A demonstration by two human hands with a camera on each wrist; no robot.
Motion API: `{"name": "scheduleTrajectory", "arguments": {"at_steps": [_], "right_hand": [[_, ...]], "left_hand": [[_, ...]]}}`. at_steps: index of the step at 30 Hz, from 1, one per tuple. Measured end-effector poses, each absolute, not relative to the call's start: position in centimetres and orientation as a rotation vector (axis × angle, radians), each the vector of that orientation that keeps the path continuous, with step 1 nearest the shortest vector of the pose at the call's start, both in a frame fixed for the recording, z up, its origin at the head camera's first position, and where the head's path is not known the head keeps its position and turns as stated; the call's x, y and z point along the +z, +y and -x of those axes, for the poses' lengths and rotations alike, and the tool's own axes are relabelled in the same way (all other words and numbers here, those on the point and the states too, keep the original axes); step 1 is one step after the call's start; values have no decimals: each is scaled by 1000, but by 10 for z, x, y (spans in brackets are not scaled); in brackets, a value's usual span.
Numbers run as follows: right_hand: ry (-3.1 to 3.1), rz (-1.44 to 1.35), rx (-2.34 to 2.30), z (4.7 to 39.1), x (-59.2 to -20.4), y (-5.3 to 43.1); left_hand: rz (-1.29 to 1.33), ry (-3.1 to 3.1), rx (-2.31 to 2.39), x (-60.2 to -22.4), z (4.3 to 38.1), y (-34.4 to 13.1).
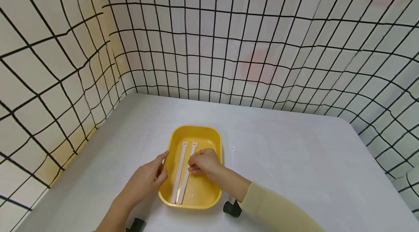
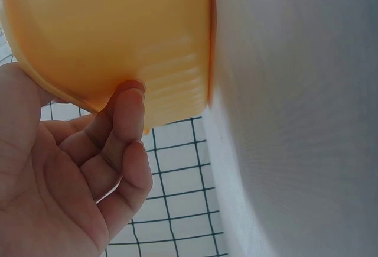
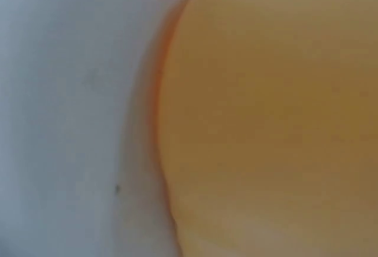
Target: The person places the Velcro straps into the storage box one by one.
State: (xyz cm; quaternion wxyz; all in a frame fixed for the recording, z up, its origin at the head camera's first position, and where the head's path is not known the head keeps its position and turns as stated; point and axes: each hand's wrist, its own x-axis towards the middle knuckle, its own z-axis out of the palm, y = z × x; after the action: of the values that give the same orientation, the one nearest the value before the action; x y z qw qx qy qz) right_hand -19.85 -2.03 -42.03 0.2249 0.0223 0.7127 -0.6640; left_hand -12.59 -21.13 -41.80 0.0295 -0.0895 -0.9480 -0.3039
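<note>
Two white cable ties with slotted heads lie lengthwise in a yellow tray [image 1: 209, 197]. The left cable tie [image 1: 179, 174] is near the tray's left wall, and the right cable tie [image 1: 185, 184] is beside it. My right hand [image 1: 206, 163] is over the tray, its curled fingertips pinching the right tie about midway; in the right wrist view only the blurred tray wall [image 3: 266, 115] shows. My left hand [image 1: 147, 175] holds the tray's left rim, and the left wrist view shows its bent fingers [image 2: 130, 115] against the outer wall.
Another white cable tie [image 1: 232, 155] lies on the white table [image 1: 294, 159] just right of the tray, partly hidden by my right forearm. Black wire mesh [image 1: 212, 43] stands around the back and sides. Black devices [image 1: 232, 209] sit below both wrists.
</note>
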Motion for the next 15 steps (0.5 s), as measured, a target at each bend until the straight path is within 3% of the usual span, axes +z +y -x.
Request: {"name": "scheduleTrajectory", "arguments": {"at_steps": [15], "right_hand": [[1908, 25, -1845, 188, -397, -5]], "left_hand": [[231, -2949, -922, -421, 127, -210]]}}
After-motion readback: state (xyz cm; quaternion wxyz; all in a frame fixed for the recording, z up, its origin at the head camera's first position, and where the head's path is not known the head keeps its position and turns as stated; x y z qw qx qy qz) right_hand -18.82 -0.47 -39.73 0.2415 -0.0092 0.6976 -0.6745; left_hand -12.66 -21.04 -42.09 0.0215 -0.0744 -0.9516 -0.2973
